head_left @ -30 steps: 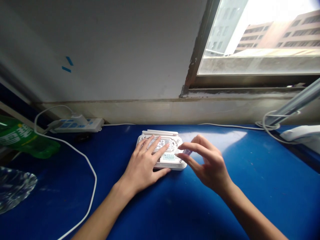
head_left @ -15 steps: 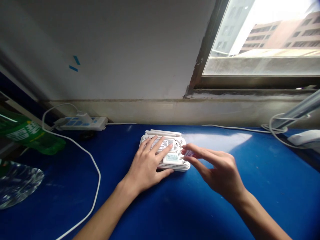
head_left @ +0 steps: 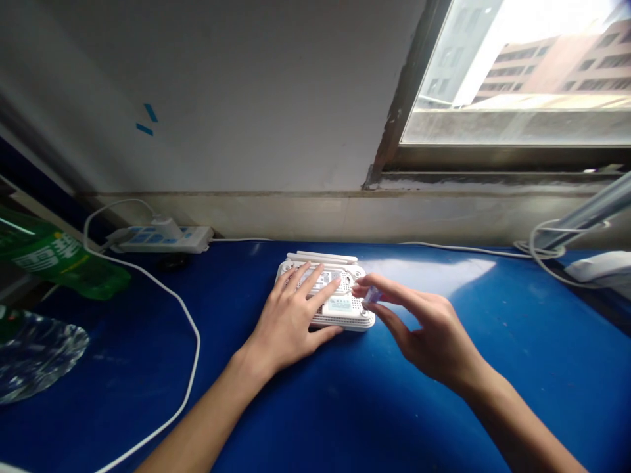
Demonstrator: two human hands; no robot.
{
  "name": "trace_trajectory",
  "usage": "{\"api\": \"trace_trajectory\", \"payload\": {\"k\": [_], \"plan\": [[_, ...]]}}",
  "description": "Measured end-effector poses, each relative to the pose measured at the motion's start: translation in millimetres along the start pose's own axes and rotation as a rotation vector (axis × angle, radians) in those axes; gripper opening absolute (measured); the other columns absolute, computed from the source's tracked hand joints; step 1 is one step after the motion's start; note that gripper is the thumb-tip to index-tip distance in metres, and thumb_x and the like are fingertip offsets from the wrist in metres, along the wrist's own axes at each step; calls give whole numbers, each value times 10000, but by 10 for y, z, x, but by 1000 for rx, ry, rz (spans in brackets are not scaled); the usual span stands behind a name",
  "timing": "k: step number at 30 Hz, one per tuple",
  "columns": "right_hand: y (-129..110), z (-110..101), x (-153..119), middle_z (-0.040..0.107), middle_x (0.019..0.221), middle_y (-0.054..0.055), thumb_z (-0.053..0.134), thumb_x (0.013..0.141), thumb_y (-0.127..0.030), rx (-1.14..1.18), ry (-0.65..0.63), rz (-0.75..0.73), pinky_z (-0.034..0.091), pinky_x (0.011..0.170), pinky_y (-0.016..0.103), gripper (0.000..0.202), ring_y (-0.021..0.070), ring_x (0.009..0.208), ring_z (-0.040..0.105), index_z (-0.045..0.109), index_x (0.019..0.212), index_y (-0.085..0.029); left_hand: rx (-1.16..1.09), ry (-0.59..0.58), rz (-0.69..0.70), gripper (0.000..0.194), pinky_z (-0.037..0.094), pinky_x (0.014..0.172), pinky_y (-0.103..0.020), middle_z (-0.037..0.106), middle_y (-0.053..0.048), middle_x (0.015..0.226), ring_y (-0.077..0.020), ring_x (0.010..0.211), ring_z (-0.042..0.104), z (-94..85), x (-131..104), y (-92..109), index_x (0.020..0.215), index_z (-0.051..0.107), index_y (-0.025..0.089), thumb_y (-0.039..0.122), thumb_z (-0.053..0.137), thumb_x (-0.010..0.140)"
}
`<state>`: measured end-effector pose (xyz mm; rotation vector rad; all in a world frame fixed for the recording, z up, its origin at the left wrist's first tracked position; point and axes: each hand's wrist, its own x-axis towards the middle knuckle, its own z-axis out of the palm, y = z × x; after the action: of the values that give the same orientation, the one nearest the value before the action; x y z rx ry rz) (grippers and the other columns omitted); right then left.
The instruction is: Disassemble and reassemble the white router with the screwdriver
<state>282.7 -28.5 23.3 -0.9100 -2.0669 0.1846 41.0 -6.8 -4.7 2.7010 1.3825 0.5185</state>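
A white router [head_left: 340, 320] lies on the blue table with its vented, labelled underside up and its antennas [head_left: 323, 257] folded along the far edge. My left hand [head_left: 288, 315] rests on the router's left half, fingers spread flat across the labels. At the router's right end, my right hand [head_left: 424, 328] pinches a small translucent, bluish-purple piece [head_left: 373, 295] between thumb and fingers. Its exact kind is too small to make out, and the fingers partly cover it. The fingertips are close over the router's right edge; whether they touch it I cannot tell.
A white power strip [head_left: 194, 240] with a plug sits at the wall. A white cable [head_left: 190, 368] loops over the table's left side. Green bottle [head_left: 89, 279] and clear plastic bottle [head_left: 44, 355] lie far left. A metal pole [head_left: 586, 213] wrapped with cable stands right.
The fingers of my right hand have shifted slightly, still pinching the small piece, which now sits at a different tilt. My left hand stays on the router. The view has tilted slightly.
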Motion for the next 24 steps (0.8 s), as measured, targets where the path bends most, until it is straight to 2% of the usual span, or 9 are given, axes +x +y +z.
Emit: {"api": "trace_trajectory", "payload": {"k": [3,8,16,20,24], "plan": [[5,12,-24,833,1119,55,671,980,-100,-44,46,1,643,842,217,382,163,892,820,667,1339,-231,-5,2,-6,789,334,1247,-633,414,-107,1683,-395,1540,390,4,-4,6,1608,465,326,578,744,913],[-114,105,-82,826,1138,71,705,964,-105,-204,181,-7,648,852,222,332,192,892,825,708,1279,-209,-22,-1,-19,770,322,1260,-618,395,-90,1695,-380,1552,377,5,-7,11,1601,472,347,610,719,920],[-274,229,-94,844,1046,55,698,971,-108,-404,360,67,639,813,195,239,174,787,825,755,1194,-174,-14,5,-30,766,322,1261,-613,406,-94,1689,-377,1554,378,10,-17,30,1600,472,354,607,720,921],[-277,234,-112,846,1033,36,721,960,-122,-442,394,67,649,763,220,264,180,744,821,746,1208,-207,-10,13,-42,776,315,1264,-613,410,-99,1686,-378,1555,376,14,-24,45,1601,472,350,618,722,916],[-237,229,-120,840,1063,46,717,959,-124,-390,373,72,661,759,285,333,215,778,823,718,1266,-254,-13,14,-44,767,326,1252,-624,416,-108,1682,-386,1546,388,8,-24,56,1600,476,339,605,718,922]]}}
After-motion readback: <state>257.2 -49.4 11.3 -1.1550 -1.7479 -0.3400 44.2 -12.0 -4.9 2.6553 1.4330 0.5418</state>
